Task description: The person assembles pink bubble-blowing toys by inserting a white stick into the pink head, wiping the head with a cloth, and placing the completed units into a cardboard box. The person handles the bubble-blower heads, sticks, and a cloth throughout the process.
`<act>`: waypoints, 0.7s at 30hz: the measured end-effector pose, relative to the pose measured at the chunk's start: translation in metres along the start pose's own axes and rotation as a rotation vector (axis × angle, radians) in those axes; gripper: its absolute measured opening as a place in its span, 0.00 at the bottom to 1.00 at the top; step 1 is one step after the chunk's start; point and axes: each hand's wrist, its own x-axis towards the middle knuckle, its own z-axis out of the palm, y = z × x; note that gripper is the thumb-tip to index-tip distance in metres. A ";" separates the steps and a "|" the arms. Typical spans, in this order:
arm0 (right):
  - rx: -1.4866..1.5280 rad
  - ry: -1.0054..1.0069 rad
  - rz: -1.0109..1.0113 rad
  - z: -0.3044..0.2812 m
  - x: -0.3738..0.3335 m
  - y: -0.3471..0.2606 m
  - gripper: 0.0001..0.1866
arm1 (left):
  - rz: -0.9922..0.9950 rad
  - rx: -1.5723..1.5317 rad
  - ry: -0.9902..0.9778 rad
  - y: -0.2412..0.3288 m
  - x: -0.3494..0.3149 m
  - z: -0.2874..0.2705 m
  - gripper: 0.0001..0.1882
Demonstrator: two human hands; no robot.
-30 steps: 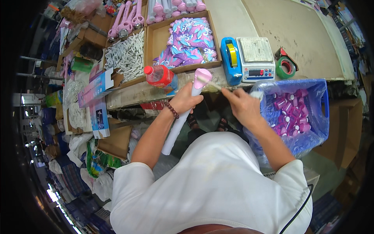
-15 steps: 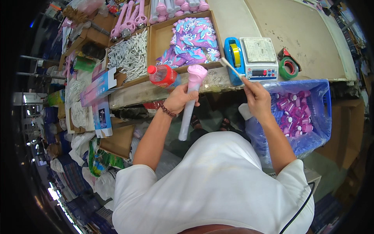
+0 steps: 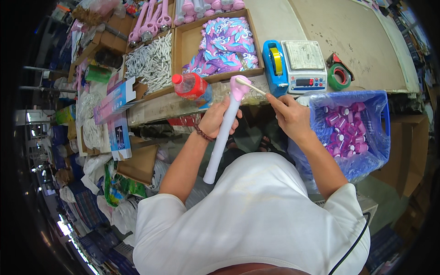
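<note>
The left hand (image 3: 217, 121) has its fingers wrapped around a pink-headed wand (image 3: 222, 135), held in front of the torso; the white shaft now slants farther down and left than half a second ago, and its pink head leans more to the right. The right hand (image 3: 289, 117) pinches a thin pale stick (image 3: 253, 86) between its fingers; half a second ago the stick stood apart from the wand, aimed toward the blue tape dispenser (image 3: 278, 82), and now its tip lies over the pink head. As for edges, the worktop (image 3: 158, 107) has a front edge running from the left behind the left hand, with a red-capped bottle (image 3: 195, 86) standing near it, just beside that hand. The cardboard tray (image 3: 188, 49) of printed cutouts comes close behind the pink head. The shaft hangs over open room between the worktop and the torso, with one forearm on each side. The stick spans the gap between the pink head and the right hand, short of the tape dispenser and the scale (image 3: 304, 62). Farthest right, the blue-lined crate (image 3: 386, 123) sits close beside the right forearm.
</note>
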 end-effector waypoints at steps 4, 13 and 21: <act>-0.004 -0.021 -0.068 0.002 -0.003 0.002 0.25 | 0.009 0.015 -0.089 0.004 -0.010 0.008 0.33; -0.001 -0.017 -0.085 0.005 -0.007 0.000 0.25 | 0.001 -0.030 -0.110 0.004 -0.011 0.008 0.33; 0.008 -0.066 -0.089 0.006 -0.016 -0.005 0.25 | -0.003 -0.042 -0.095 0.004 -0.008 0.013 0.32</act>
